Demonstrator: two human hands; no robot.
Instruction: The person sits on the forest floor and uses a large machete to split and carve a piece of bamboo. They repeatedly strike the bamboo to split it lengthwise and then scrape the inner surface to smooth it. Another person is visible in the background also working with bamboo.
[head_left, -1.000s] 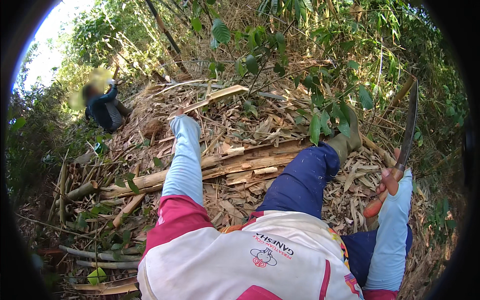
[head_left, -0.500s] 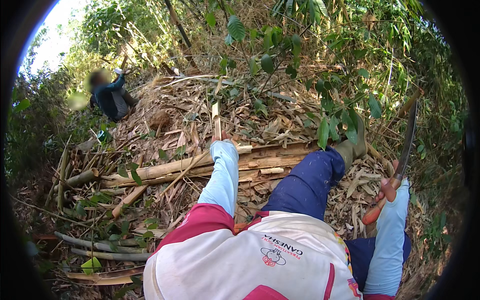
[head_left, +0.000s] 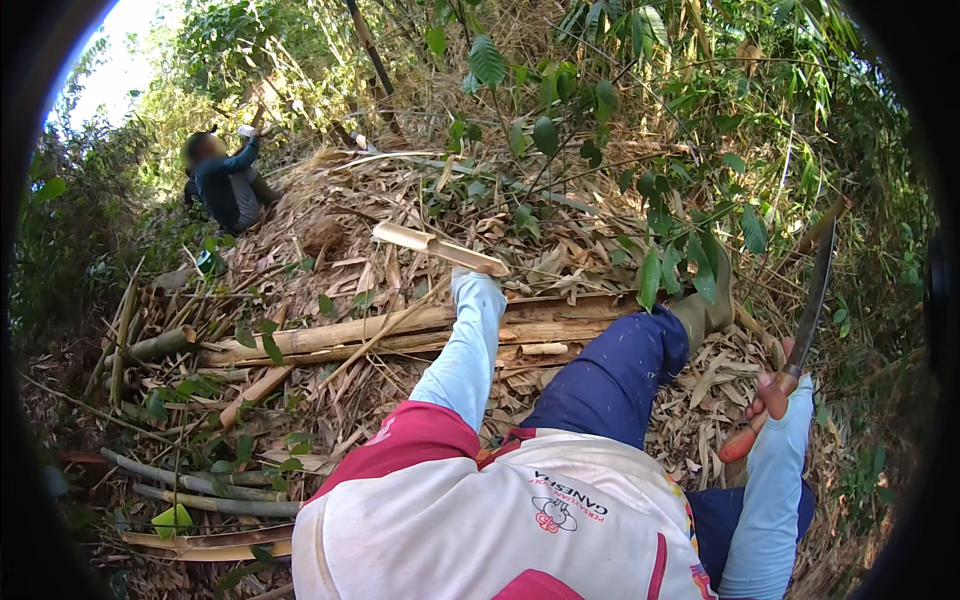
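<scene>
A short split piece of bamboo (head_left: 440, 250), pale and trough-shaped, lies crosswise at the end of my outstretched left arm. My left hand (head_left: 466, 270) grips it near its right end, the fingers mostly hidden behind the piece. On the right side, my right hand (head_left: 770, 395) is closed around the orange-red handle of a machete (head_left: 818, 295). The long dark blade points up and away from me, beside the brush. The two hands are well apart, with my bent blue-trousered leg (head_left: 612, 375) between them.
Split bamboo lengths (head_left: 330, 340) lie across the leaf-strewn slope before me. Several cut poles (head_left: 205, 485) are at the lower left. A leafy branch (head_left: 655, 250) hangs ahead, near my boot (head_left: 706, 300). Farther left, a person (head_left: 225, 185) sits on the slope with an arm raised.
The bamboo piece in my left hand has swung from upright, pointing away, to lying crosswise, and my left arm has shifted slightly right. My right hand still holds the machete in nearly the same place.
</scene>
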